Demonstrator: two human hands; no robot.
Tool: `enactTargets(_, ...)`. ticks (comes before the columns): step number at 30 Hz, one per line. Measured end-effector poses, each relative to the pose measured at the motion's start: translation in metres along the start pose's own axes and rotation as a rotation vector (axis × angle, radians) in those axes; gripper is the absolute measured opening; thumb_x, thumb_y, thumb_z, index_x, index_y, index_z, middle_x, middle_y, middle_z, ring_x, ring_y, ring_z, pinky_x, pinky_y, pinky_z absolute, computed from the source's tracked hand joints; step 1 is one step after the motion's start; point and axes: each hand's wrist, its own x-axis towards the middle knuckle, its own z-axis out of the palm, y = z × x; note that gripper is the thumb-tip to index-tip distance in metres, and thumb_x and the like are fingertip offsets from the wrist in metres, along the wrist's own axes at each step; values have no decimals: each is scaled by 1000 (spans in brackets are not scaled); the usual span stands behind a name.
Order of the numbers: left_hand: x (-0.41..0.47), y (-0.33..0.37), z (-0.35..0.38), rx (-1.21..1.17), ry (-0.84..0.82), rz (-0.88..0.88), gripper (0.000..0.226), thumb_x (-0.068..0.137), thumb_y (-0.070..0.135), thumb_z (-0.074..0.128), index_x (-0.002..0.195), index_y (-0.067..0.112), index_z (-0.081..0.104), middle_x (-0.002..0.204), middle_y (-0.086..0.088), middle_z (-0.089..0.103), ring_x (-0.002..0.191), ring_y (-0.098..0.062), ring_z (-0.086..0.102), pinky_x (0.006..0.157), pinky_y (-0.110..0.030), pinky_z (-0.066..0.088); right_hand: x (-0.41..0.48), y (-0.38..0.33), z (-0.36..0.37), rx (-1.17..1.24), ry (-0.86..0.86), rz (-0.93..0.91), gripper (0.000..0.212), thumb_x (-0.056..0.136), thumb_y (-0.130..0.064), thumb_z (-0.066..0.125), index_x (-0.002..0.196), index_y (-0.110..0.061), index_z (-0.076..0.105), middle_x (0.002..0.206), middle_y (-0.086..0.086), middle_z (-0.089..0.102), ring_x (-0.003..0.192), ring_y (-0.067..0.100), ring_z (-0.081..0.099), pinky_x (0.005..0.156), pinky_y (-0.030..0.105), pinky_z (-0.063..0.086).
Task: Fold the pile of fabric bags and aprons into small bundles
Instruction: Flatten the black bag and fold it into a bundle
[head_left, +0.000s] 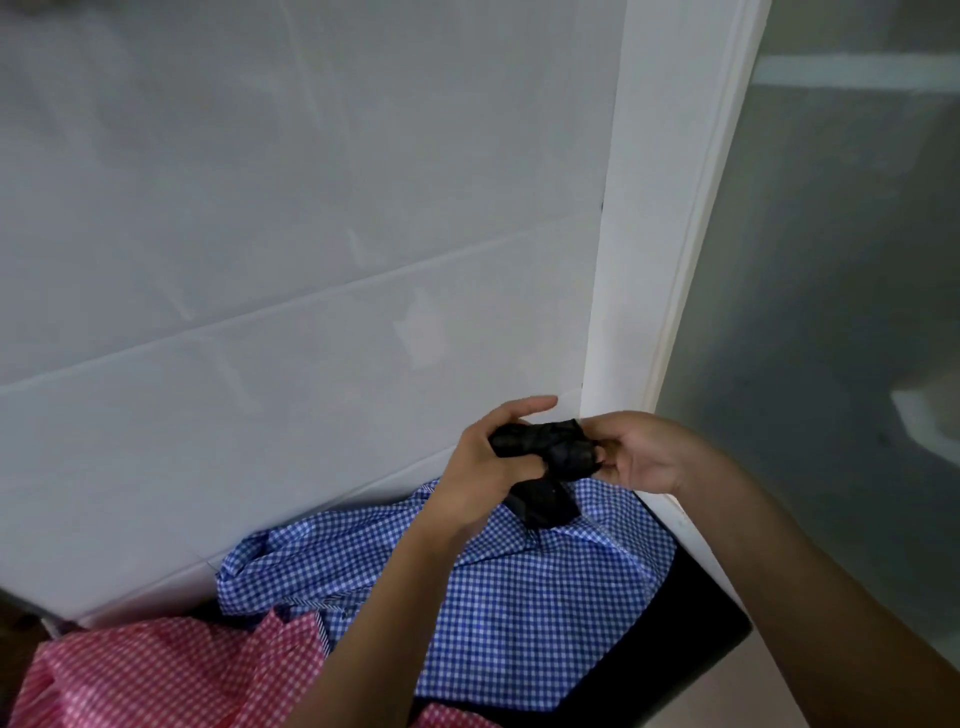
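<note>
Wall panelling (260, 208), white, fills everything from nine round to twelve o'clock, with a white door frame (675, 208) and frosted glass (831, 260) out at three. Down at six o'clock a blue gingham cloth (519, 597) lies crumpled over a black surface (680, 649), with a pink gingham cloth (156, 675) bunched beside it at seven. Just above the blue cloth, toward five o'clock, the left hand (483, 467) has its fingers curled tight round a small black fabric bundle (545, 447), and the right hand (639, 457) pinches the bundle's other end, a black tail dangling below.
</note>
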Motion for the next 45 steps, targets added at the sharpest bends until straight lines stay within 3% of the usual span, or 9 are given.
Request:
enactTargets(7, 6, 41, -10, -285, 81, 137, 40, 60, -8, 67, 92, 13, 77, 94, -9, 74, 89, -23, 70, 76, -31, 57, -17, -68, 33, -509, -10, -217, 13, 89, -4, 60, 80, -8, 68, 58, -1, 57, 53, 7, 45, 42, 12, 35)
enactTargets(14, 11, 100, -19, -397, 6, 276, 56, 65, 5, 66, 118, -9, 55, 103, -17, 65, 95, -27, 66, 75, -31, 53, -60, -145, 71, -1013, -62, -420, 13, 89, -10, 62, 85, -20, 70, 72, -7, 62, 65, 2, 51, 54, 13, 36)
enactTargets(18, 5, 129, -18, -533, 102, 371, 53, 64, 15, 77, 113, 1, 61, 103, -15, 62, 89, -20, 63, 72, -29, 50, -68, -159, 78, -1126, -114, -472, 20, 80, -4, 71, 77, -23, 72, 67, -17, 67, 63, -7, 55, 55, 10, 39)
enactTargets(22, -3, 155, -37, -977, 256, 430, 17, 77, 10, 60, 90, 14, 71, 94, -7, 71, 86, -18, 63, 76, -33, 46, -42, -124, 69, -861, -140, -523, 20, 80, 4, 68, 76, -15, 69, 70, -5, 66, 63, 4, 55, 53, 14, 40)
enactTargets(26, 0, 156, -43, -866, 353, 351, 20, 91, 18, 53, 108, 14, 62, 104, -6, 71, 95, -19, 62, 94, -36, 46, -36, -95, 79, -565, -148, -648, 31, 85, -9, 68, 114, -19, 61, 104, 2, 66, 77, 13, 67, 58, 20, 48)
enactTargets(31, 9, 141, -29, -805, 361, 262, 24, 95, 20, 47, 112, 8, 60, 97, -9, 71, 81, -16, 68, 81, -30, 57, -48, -98, 105, -425, -236, -948, 77, 78, -13, 76, 135, -49, 39, 134, -9, 47, 83, 17, 69, 77, 26, 52)
enactTargets(34, 10, 136, -20, -802, 310, 218, 34, 91, 24, 48, 115, 3, 59, 107, -17, 68, 104, -29, 61, 100, -41, 45, -47, -107, 110, -528, -174, -994, 55, 78, -14, 77, 123, -34, 54, 115, -9, 61, 72, 17, 64, 83, 29, 53)
enactTargets(37, 12, 139, -14, -857, 359, 194, 33, 97, 29, 44, 110, 3, 59, 100, -20, 70, 103, -34, 63, 92, -44, 48, -42, -111, 112, -554, -116, -966, 24, 79, -18, 77, 94, -17, 59, 89, -12, 66, 62, 10, 61, 65, 23, 47)
enactTargets(45, 22, 138, -22, -520, 398, 227, 24, 97, 20, 48, 102, 2, 62, 91, -19, 69, 87, -31, 65, 77, -34, 52, -38, -124, 111, -656, -85, -936, 28, 75, -17, 80, 71, -6, 55, 66, 10, 64, 60, 11, 61, 66, 28, 48)
